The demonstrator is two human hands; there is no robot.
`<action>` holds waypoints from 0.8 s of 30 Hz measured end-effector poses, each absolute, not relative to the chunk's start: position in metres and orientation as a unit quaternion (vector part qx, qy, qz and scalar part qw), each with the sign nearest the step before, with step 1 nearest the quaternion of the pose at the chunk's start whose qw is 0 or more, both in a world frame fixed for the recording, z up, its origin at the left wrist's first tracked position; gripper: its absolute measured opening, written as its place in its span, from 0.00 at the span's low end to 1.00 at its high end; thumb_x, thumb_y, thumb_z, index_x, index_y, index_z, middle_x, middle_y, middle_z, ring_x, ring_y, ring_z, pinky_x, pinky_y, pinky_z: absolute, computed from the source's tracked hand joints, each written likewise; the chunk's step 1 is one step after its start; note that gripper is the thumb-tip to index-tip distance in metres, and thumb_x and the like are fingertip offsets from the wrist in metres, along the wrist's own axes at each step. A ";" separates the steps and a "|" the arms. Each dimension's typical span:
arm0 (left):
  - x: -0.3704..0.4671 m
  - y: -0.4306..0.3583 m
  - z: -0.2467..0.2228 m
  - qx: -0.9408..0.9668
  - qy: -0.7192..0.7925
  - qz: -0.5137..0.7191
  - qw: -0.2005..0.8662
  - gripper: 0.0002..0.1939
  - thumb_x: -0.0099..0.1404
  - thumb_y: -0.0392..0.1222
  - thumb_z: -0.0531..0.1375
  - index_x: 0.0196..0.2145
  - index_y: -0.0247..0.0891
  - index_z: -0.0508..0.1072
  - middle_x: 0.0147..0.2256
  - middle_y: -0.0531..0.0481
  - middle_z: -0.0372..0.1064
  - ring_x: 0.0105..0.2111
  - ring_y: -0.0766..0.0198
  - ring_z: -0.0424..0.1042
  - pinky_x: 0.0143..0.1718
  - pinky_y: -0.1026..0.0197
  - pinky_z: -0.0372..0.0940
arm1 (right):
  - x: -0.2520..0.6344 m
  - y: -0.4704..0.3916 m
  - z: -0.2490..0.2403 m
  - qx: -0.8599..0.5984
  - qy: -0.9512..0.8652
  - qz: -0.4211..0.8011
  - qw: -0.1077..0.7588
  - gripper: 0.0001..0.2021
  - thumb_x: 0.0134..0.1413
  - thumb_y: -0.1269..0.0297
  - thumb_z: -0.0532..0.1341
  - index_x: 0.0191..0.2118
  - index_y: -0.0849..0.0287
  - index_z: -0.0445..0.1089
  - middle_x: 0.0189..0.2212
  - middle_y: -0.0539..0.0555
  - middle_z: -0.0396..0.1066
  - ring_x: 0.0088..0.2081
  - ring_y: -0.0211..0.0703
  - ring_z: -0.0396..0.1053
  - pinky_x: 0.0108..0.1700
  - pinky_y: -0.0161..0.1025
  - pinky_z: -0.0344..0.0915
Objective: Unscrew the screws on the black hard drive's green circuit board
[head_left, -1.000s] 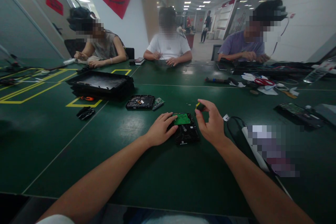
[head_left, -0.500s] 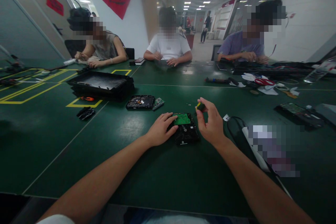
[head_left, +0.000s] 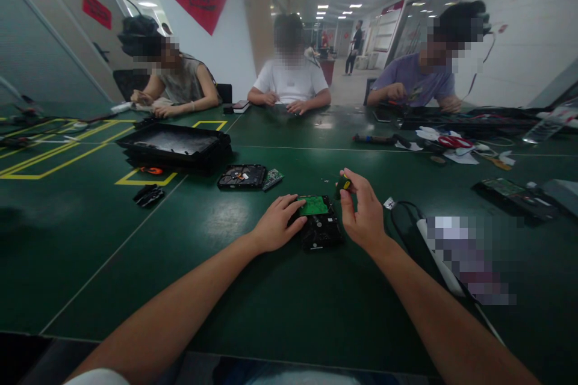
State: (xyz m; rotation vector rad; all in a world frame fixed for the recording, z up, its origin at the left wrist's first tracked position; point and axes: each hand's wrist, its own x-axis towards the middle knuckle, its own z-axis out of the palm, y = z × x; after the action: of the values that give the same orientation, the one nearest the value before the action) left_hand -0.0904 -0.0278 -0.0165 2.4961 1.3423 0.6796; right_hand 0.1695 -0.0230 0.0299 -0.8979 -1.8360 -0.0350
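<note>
A black hard drive with a green circuit board on its upper face lies on the green table. My left hand rests on the drive's left side, fingers spread, fingertips at the board's edge. Just right of the drive, my right hand pinches a small yellow and black screwdriver by its handle, above the drive's upper right corner. The tool's tip is too dark to make out. Beyond them lie another opened drive and a loose circuit board.
Black stacked trays stand at the back left, near a black bundle. To the right are a white power strip with a cable and another drive. Three people sit across the table.
The screwdriver handle has turned slightly in my right fingers. My left hand has stayed on the drive. Across the table, the right-hand person's hands have moved apart.
</note>
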 end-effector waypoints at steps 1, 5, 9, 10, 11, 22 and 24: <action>-0.090 -0.028 -0.017 0.850 0.459 0.232 0.114 0.29 0.78 0.56 0.53 0.69 0.40 0.65 0.68 0.36 0.61 0.69 0.46 0.59 0.70 0.38 0.56 | 0.169 -0.023 0.029 -0.377 -0.764 -0.010 0.523 0.26 0.72 0.67 0.55 0.71 0.48 0.57 0.61 0.61 0.68 0.57 0.55 0.72 0.56 0.58 0.75; -0.090 -0.028 -0.017 0.850 0.458 0.232 0.115 0.29 0.78 0.56 0.53 0.69 0.42 0.65 0.68 0.37 0.62 0.69 0.46 0.60 0.70 0.37 0.57 | 0.169 -0.023 0.032 -0.384 -0.751 -0.043 0.536 0.23 0.70 0.64 0.61 0.67 0.48 0.61 0.55 0.60 0.69 0.52 0.54 0.72 0.48 0.54 0.77; -0.089 -0.028 -0.016 0.849 0.460 0.233 0.113 0.29 0.78 0.57 0.53 0.69 0.42 0.65 0.68 0.37 0.62 0.69 0.45 0.60 0.70 0.36 0.57 | 0.169 -0.025 0.035 -0.380 -0.748 -0.072 0.540 0.21 0.66 0.60 0.66 0.62 0.47 0.66 0.48 0.58 0.68 0.45 0.51 0.72 0.42 0.51 0.77; -0.089 -0.028 -0.016 0.849 0.460 0.233 0.113 0.29 0.78 0.57 0.53 0.69 0.42 0.65 0.68 0.37 0.62 0.69 0.45 0.60 0.70 0.36 0.56 | 0.169 -0.025 0.035 -0.382 -0.748 -0.071 0.538 0.21 0.66 0.61 0.65 0.62 0.47 0.66 0.48 0.58 0.68 0.45 0.52 0.72 0.43 0.52 0.77; -0.089 -0.028 -0.015 0.849 0.460 0.233 0.113 0.29 0.78 0.57 0.53 0.69 0.42 0.65 0.68 0.37 0.62 0.69 0.45 0.60 0.70 0.36 0.56 | 0.169 -0.024 0.034 -0.382 -0.750 -0.067 0.535 0.21 0.67 0.62 0.64 0.63 0.47 0.65 0.49 0.58 0.69 0.46 0.52 0.73 0.45 0.53 0.77; -0.090 -0.029 -0.015 0.848 0.462 0.232 0.117 0.29 0.78 0.57 0.53 0.69 0.43 0.65 0.68 0.38 0.62 0.69 0.46 0.60 0.70 0.37 0.56 | 0.170 -0.023 0.031 -0.394 -0.745 -0.054 0.536 0.22 0.68 0.61 0.64 0.64 0.49 0.64 0.52 0.60 0.70 0.49 0.54 0.73 0.46 0.53 0.77; -0.090 -0.028 -0.016 0.849 0.461 0.231 0.115 0.29 0.78 0.57 0.53 0.69 0.42 0.65 0.68 0.37 0.62 0.69 0.46 0.60 0.71 0.37 0.56 | 0.169 -0.024 0.033 -0.391 -0.744 -0.071 0.538 0.21 0.66 0.60 0.66 0.62 0.49 0.66 0.48 0.58 0.70 0.47 0.53 0.73 0.45 0.52 0.77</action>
State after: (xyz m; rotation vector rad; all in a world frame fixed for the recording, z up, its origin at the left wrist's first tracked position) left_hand -0.0901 -0.0282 -0.0160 2.4897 1.3507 0.6761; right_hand 0.1691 -0.0242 0.0335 -0.9292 -1.7691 -0.1678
